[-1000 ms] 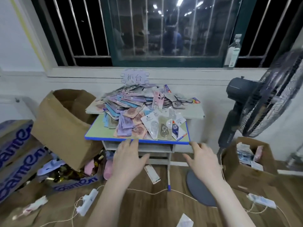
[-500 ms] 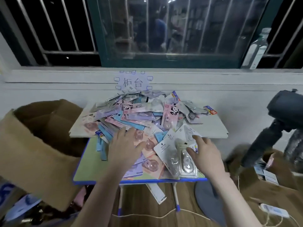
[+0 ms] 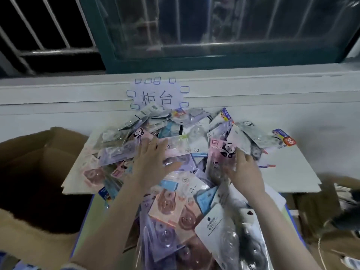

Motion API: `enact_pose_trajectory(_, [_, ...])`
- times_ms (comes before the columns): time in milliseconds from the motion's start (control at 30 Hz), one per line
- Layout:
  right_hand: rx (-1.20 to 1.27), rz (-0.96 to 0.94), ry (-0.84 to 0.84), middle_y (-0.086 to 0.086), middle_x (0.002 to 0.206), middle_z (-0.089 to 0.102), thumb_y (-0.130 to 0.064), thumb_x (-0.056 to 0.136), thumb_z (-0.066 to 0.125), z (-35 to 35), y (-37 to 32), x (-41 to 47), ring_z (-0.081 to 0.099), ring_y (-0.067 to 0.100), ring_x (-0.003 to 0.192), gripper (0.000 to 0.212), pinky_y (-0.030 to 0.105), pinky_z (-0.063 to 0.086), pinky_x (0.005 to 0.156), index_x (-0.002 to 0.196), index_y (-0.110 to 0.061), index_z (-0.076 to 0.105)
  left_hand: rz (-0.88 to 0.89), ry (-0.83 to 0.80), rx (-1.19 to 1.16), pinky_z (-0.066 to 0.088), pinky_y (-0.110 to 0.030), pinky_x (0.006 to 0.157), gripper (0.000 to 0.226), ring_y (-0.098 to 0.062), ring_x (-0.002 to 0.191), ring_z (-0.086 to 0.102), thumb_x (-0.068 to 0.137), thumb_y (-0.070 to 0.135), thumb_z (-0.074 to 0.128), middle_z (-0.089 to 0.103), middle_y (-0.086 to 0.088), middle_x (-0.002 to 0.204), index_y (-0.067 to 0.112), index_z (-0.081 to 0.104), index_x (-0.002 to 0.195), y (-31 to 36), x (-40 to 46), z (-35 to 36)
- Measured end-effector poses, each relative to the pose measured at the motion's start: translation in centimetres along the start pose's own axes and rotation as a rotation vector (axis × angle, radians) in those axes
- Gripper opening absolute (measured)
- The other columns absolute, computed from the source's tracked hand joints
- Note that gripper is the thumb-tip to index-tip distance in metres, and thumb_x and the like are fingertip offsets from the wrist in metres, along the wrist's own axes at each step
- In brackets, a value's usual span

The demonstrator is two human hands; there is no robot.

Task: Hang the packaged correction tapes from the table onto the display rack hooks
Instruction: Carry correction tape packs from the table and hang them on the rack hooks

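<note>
A heap of packaged correction tapes (image 3: pixel 175 193) in pink, purple, blue and white covers the small table (image 3: pixel 93 213) and a white board (image 3: pixel 290 172) laid across it. My left hand (image 3: pixel 152 166) lies flat on the middle of the heap with fingers spread, touching pink and purple packs. At the right side of the heap my right hand (image 3: pixel 243 170) reaches in, its fingers against a pink panda pack (image 3: pixel 222 152); whether it grips the pack is unclear. No display rack or hooks are in view.
An open cardboard box (image 3: pixel 39 168) stands at the table's left. Another box with goods (image 3: pixel 331 209) and a dark fan base (image 3: pixel 348 221) sit at the right. Behind the table is a white wall ledge with a paper sign (image 3: pixel 157 96) under a barred window.
The view has come much closer to the table. Both hands have moved forward from the near edge of the heap onto its middle, the right one reaching the pink panda pack.
</note>
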State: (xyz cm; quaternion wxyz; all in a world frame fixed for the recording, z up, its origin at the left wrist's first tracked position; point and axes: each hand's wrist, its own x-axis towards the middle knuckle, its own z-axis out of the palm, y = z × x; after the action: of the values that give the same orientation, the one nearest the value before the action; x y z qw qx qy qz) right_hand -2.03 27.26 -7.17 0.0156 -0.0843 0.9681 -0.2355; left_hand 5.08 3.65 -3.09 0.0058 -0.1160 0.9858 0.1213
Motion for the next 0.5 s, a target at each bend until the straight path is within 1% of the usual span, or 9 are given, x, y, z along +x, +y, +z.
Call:
enact_pose_trajectory(33, [0.017, 0.021, -0.013, 0.025, 0.126, 0.048, -0.029, 0.089, 0.061, 0.3, 0.1, 0.6, 0.045, 0.039, 0.116, 0.067, 0.043, 0.038, 0.091, 0.144, -0.006, 0.029, -0.002, -0.031, -0.013, 0.008, -0.045, 0.119, 0.095, -0.03, 0.148, 0.005, 0.073, 0.08, 0.028, 0.015, -0.009, 0.16, 0.024, 0.025, 0.15, -0.1, 1.0, 0.3])
enact_pose_trajectory(100, [0.046, 0.052, -0.022, 0.027, 0.123, 0.049, -0.023, 0.087, 0.064, 1.1, 0.4, 1.6, 0.047, 0.041, 0.114, 0.072, 0.044, 0.039, 0.088, 0.144, -0.002, 0.025, -0.017, -0.08, -0.019, 0.008, -0.041, 0.117, 0.081, -0.028, 0.147, 0.007, 0.083, 0.075, 0.029, 0.02, -0.008, 0.158, 0.024, 0.029, 0.147, -0.4, 2.9, 0.8])
enact_pose_trajectory(167, [0.06, 0.102, -0.034, 0.028, 0.123, 0.049, -0.017, 0.086, 0.063, 1.8, 0.7, 2.6, 0.047, 0.042, 0.114, 0.075, 0.043, 0.04, 0.085, 0.144, 0.0, 0.02, -0.013, -0.114, -0.004, 0.007, -0.042, 0.117, 0.072, -0.028, 0.148, 0.006, 0.091, 0.068, 0.032, 0.018, -0.007, 0.16, 0.024, 0.028, 0.148, -0.7, 4.9, 1.3])
enact_pose_trajectory(233, [0.106, 0.183, -0.04, 0.026, 0.123, 0.05, -0.021, 0.087, 0.062, 2.3, 0.8, 3.4, 0.048, 0.04, 0.114, 0.073, 0.042, 0.041, 0.083, 0.144, -0.002, 0.02, 0.003, -0.177, 0.039, 0.008, -0.045, 0.117, 0.069, -0.028, 0.149, 0.007, 0.095, 0.059, 0.039, 0.014, -0.005, 0.161, 0.023, 0.022, 0.152, -1.2, 6.6, 1.4])
enact_pose_trajectory(267, [0.119, 0.211, -0.026, 0.025, 0.12, 0.052, -0.023, 0.088, 0.061, 2.6, 0.9, 3.8, 0.05, 0.04, 0.112, 0.069, 0.042, 0.041, 0.081, 0.143, -0.003, 0.023, 0.006, -0.203, 0.053, 0.011, -0.045, 0.116, 0.072, -0.028, 0.148, 0.012, 0.094, 0.058, 0.043, 0.018, -0.005, 0.16, 0.022, 0.02, 0.153, -1.4, 7.2, 1.5])
enact_pose_trajectory(333, [0.097, 0.243, 0.005, 0.022, 0.11, 0.059, -0.027, 0.087, 0.061, 3.1, 1.0, 4.3, 0.053, 0.038, 0.105, 0.057, 0.04, 0.04, 0.074, 0.133, -0.006, 0.035, 0.019, -0.213, 0.036, 0.024, -0.043, 0.112, 0.079, -0.027, 0.141, 0.029, 0.089, 0.057, 0.054, 0.033, -0.007, 0.152, 0.019, 0.024, 0.151, -1.8, 8.0, 1.5])
enact_pose_trajectory(400, [0.088, 0.268, 0.051, 0.018, 0.099, 0.063, -0.03, 0.082, 0.064, 3.6, 0.8, 4.7, 0.053, 0.036, 0.096, 0.044, 0.038, 0.038, 0.068, 0.116, -0.007, 0.046, 0.032, -0.175, 0.005, 0.035, -0.038, 0.102, 0.084, -0.026, 0.128, 0.044, 0.081, 0.057, 0.066, 0.046, -0.008, 0.141, 0.016, 0.032, 0.146, -1.9, 8.4, 1.4])
enact_pose_trajectory(433, [0.11, 0.279, 0.073, 0.017, 0.095, 0.064, -0.03, 0.08, 0.066, 3.7, 0.7, 4.9, 0.052, 0.036, 0.093, 0.04, 0.037, 0.037, 0.068, 0.107, -0.007, 0.05, 0.033, -0.159, 0.019, 0.037, -0.037, 0.096, 0.087, -0.026, 0.124, 0.046, 0.077, 0.059, 0.069, 0.048, -0.008, 0.136, 0.016, 0.035, 0.144, -2.0, 8.5, 1.4])
enact_pose_trajectory(500, [0.148, 0.288, 0.102, 0.017, 0.089, 0.064, -0.028, 0.075, 0.069, 3.9, 0.3, 5.2, 0.053, 0.036, 0.088, 0.035, 0.038, 0.038, 0.068, 0.096, -0.006, 0.052, 0.025, -0.157, 0.089, 0.037, -0.037, 0.093, 0.09, -0.027, 0.122, 0.045, 0.071, 0.063, 0.072, 0.048, -0.009, 0.133, 0.017, 0.038, 0.141, -2.0, 8.5, 1.3])
